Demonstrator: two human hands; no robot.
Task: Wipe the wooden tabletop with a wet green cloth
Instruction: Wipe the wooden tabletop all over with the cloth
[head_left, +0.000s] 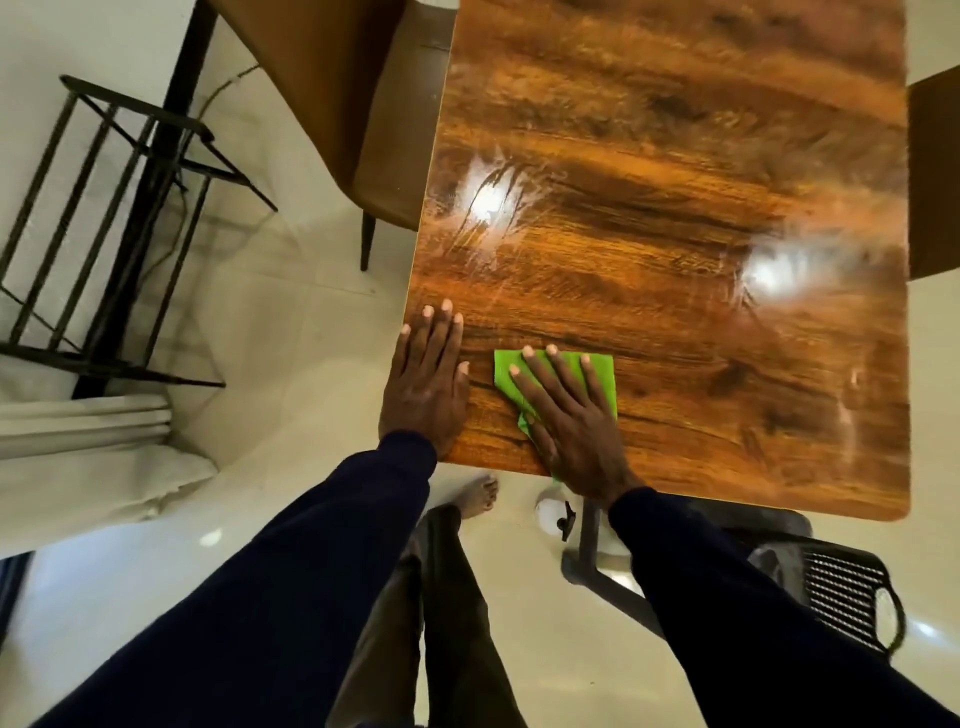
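Your right hand (563, 415) presses the green cloth (597, 371) flat, fingers straight (spread); your left hand (428, 379) lies open-palmed on the bench (675, 208).

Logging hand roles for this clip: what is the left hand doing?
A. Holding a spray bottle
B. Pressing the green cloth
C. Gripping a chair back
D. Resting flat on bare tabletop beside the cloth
D: the left hand lies flat on the bare wooden tabletop, apart from the green cloth, which the right hand presses.

right hand (563, 421) flat on green cloth (597, 371) — wooden tabletop (675, 208)
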